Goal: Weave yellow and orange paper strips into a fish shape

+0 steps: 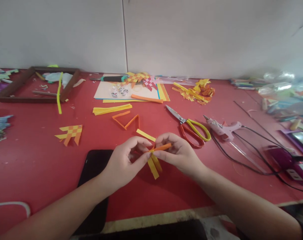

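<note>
Orange and yellow paper strips (153, 168) cross one another between the two hands, above the near middle of the red desk (141, 205). The left hand (123, 162) pinches the crossing from the left, thumb almost meeting curled fingers; the right hand (180, 154) grips it from the right in a similarly closed pinch, an orange end poking out over its thumb. A short yellow strip (145, 135) shows just beyond the fingers; whether it belongs to the held piece I cannot tell.

The crossing looks loose, so a relaxed thumb could let a strip slip out, and too hard a tug could crease or tear the narrow paper. A right elbow swung outward could catch the cord (238, 170) and drag the glue gun (223, 129), which lies with its nozzle toward the scissors (184, 120); whether it is hot cannot be seen.

At the far left, a brown frame (28, 100) encloses pale crumpled pieces (55, 77), a thin stick (45, 93) and small scraps, with a bright yellow strip (58, 93) laid across its near side. Clear plastic packaging (275, 88) at the far right is too blurred for its contents to be made out.
</note>
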Demonstrator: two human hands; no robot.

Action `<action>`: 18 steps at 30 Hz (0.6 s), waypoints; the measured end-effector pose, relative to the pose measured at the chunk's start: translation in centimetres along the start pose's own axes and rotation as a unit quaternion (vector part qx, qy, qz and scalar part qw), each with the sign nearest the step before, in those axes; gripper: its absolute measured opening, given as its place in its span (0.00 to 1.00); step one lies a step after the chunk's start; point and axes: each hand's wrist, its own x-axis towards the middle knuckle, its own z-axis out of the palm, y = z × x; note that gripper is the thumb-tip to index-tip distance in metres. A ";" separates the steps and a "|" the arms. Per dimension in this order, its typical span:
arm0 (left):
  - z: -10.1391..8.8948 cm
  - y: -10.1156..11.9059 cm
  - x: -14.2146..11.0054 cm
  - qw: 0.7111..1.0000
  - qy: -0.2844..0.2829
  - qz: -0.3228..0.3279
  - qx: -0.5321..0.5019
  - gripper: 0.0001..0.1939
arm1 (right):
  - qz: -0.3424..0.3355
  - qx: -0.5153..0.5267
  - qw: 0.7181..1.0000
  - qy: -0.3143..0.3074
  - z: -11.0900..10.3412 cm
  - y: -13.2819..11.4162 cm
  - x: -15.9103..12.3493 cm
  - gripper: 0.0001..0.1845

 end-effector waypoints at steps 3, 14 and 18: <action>0.1 0.2 0.0 1.000 -0.003 0.004 -0.006 0.07 | 0.025 0.020 0.999 -0.007 0.0 -0.2 0.0 0.13; -0.8 1.0 -0.2 0.994 -0.058 0.091 0.024 0.24 | 0.067 0.142 0.988 0.003 -0.3 -0.2 0.1 0.16; -0.7 1.2 -0.1 0.998 -0.040 0.041 0.018 0.10 | 0.079 0.171 0.982 0.004 -0.2 -0.4 0.2 0.17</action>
